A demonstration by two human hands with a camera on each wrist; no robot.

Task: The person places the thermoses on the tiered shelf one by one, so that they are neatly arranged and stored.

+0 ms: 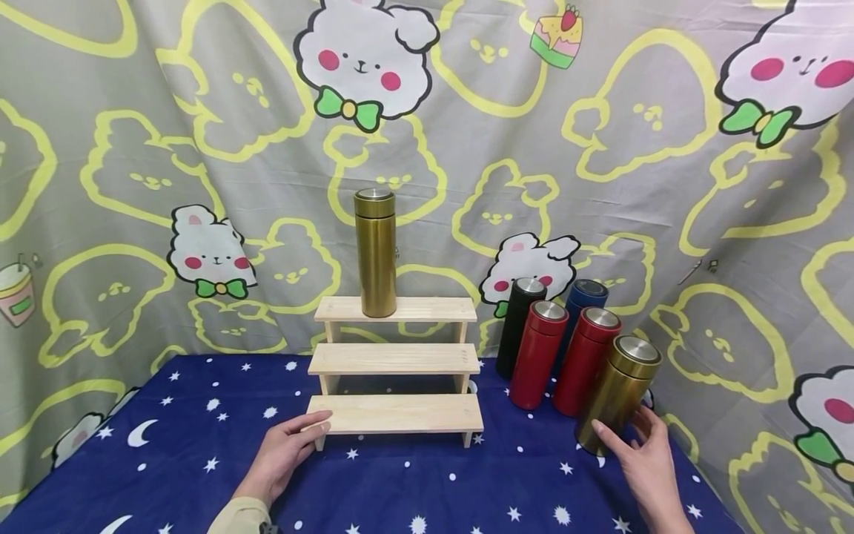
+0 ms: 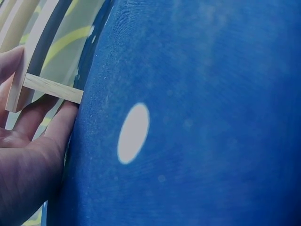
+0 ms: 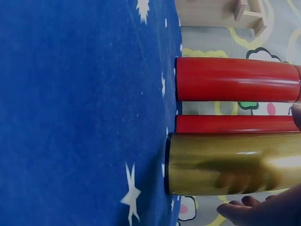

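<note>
Glossy metal flask [image 1: 617, 393] — bare-wood shelf [image 1: 397, 413]

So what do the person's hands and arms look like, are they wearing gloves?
No gloves. Both the left hand and the right hand are bare, with no rings or watch showing. The left arm ends in a khaki sleeve cuff; no sleeve shows on the right arm.
</note>
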